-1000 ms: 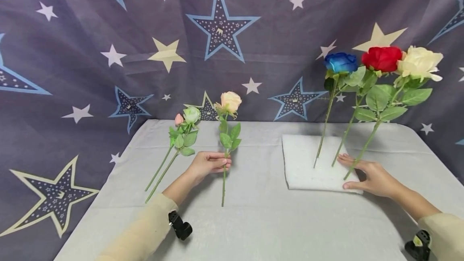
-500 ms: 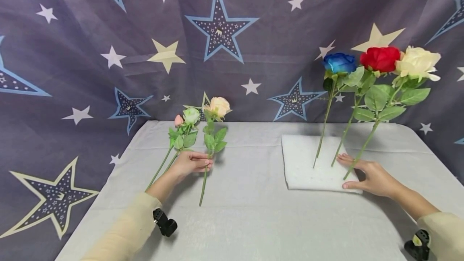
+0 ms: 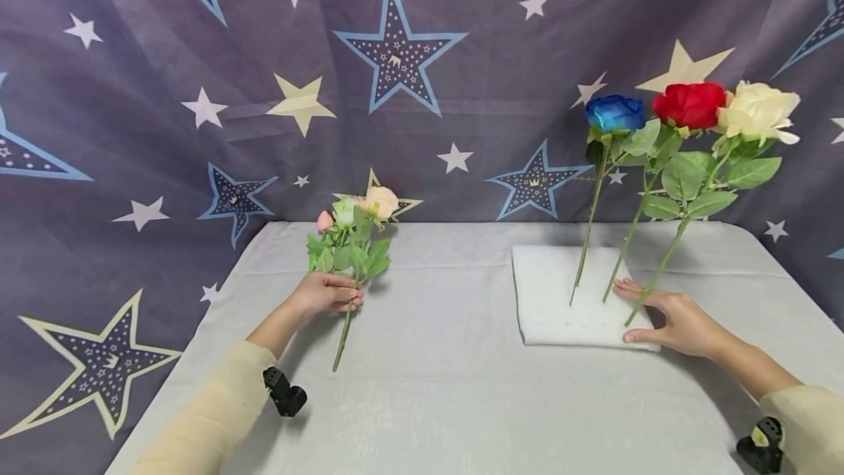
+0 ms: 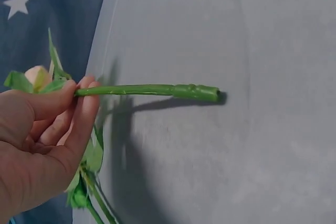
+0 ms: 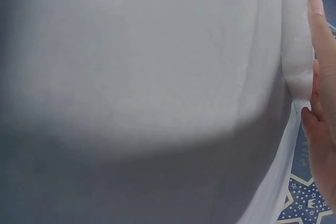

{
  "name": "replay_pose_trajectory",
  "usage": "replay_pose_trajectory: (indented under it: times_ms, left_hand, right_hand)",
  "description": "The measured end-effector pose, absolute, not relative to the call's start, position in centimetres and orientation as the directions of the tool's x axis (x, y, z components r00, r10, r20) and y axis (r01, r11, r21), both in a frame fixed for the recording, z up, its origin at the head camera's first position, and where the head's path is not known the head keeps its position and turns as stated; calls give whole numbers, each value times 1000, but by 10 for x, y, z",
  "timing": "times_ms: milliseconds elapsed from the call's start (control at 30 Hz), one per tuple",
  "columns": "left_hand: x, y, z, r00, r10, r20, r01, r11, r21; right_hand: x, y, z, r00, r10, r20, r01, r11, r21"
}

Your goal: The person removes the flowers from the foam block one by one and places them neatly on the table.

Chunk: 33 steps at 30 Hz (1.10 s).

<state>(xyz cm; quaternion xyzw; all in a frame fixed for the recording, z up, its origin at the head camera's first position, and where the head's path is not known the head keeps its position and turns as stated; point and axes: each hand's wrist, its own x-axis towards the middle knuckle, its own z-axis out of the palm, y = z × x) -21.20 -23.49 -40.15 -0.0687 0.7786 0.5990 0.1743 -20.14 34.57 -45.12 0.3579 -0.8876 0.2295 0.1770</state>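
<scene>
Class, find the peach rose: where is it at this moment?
In the head view, the peach rose is left of centre, pinched in the left hand, its bloom just right of the pale green rose.

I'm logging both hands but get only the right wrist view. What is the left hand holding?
Observer: The left hand pinches a peach rose by its stem.
Operator: And what stands near the right hand?
Observer: On the white pad, a blue rose, a red rose and a cream rose.
Operator: Any other flowers?
Observer: Yes, a pale green rose and a pink bud, just left of the peach bloom in the head view.
</scene>
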Motion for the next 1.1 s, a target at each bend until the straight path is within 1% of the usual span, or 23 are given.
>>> replay_pose_trajectory:
  times_ms: [200, 433, 667, 833, 1000, 1100]
  left_hand:
    - [-213, -245, -401, -901, 96, -423, -368, 349, 862]
    - [-216, -249, -404, -873, 41, -486, -443, 349, 826]
    - [-218, -256, -403, -884, 38, -466, -430, 325, 842]
    - [-223, -254, -408, -896, -19, -445, -425, 330, 843]
    - [-226, -249, -411, -895, -38, -444, -431, 325, 842]
    - [-225, -249, -411, -897, -58, -438, -429, 344, 835]
  right_hand:
    - [-201, 346, -452, -685, -551, 478, -713, 641, -283]
    - [-201, 346, -452, -678, -554, 483, -719, 635, -281]
    - [-201, 345, -452, -687, -550, 475, -711, 644, -283]
    - [-200, 345, -451, -683, -549, 482, -716, 632, -296]
    - [-199, 345, -450, -683, -548, 483, -717, 628, -301]
    - [-199, 345, -450, -686, -548, 479, -715, 632, -300]
